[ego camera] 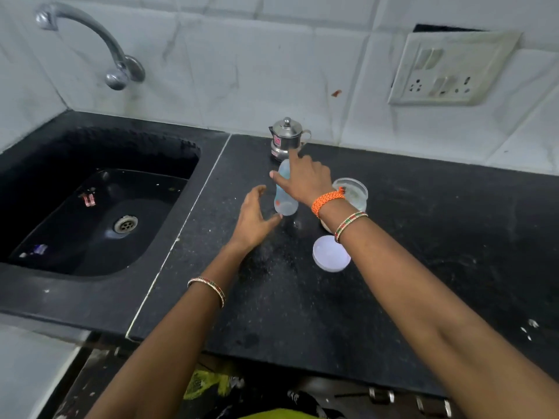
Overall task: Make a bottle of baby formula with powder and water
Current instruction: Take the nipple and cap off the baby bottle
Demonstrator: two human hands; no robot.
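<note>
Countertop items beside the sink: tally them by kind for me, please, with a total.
Translucent pale-blue plastic baby bottle, held by the right hand: 1
Small stainless steel lidded pot: 1
Clear round plastic container: 1
Round white plastic lid: 1
Total: 4

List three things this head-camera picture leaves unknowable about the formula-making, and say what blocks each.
- Top of the baby bottle: the right hand covers it, so cap or teat cannot be told.
- Contents of the clear container: the right wrist hides part of it.
- Contents of the steel pot: its lid is on.
- Print on the pot's red label: too small.
</note>
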